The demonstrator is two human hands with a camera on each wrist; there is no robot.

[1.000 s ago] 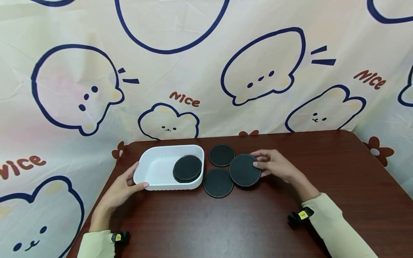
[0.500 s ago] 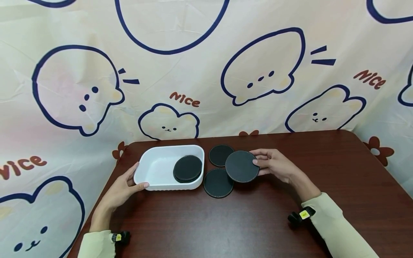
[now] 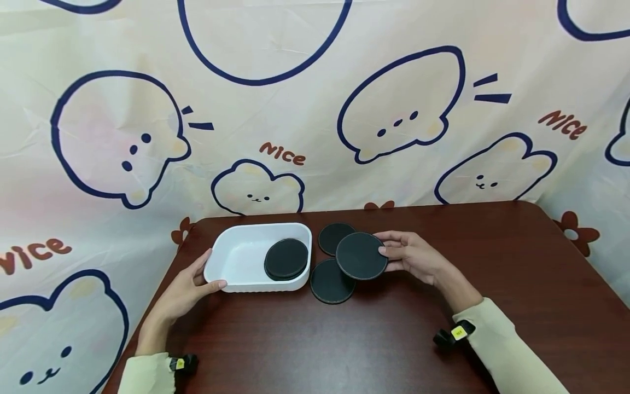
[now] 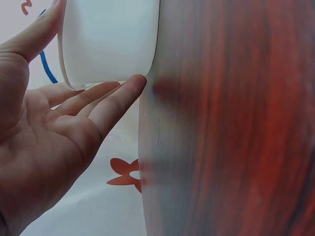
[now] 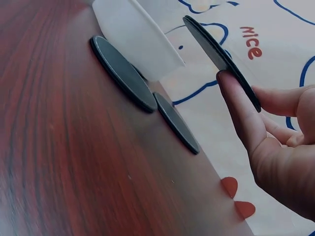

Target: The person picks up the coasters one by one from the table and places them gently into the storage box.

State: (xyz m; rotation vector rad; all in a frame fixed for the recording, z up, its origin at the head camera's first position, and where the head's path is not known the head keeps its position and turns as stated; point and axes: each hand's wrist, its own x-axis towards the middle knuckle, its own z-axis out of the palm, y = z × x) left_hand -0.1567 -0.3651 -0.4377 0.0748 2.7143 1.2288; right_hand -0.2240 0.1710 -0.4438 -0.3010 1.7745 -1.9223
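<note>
My right hand (image 3: 415,260) pinches a round black coaster (image 3: 361,256) by its right edge, thumb on one face and fingers on the other. In the right wrist view this coaster (image 5: 231,69) is tilted and held above the table. Two more coasters lie flat between tray and hand, the far one (image 3: 334,234) and the near one (image 3: 331,284), both partly covered by the held one. My left hand (image 3: 182,290) holds the left end of a white rectangular tray (image 3: 236,257), thumb at its front corner. Stacked black coasters (image 3: 286,258) sit in the tray's right half.
The dark brown wooden table (image 3: 315,339) extends in front and to the right. A printed cloth (image 3: 315,120) with cartoon bears hangs right behind its far edge. Each wrist wears a small black camera, such as the right wrist camera (image 3: 454,332).
My right hand has lifted the coaster and carried it left, over the two coasters on the table. My left hand and the tray have stayed in place.
</note>
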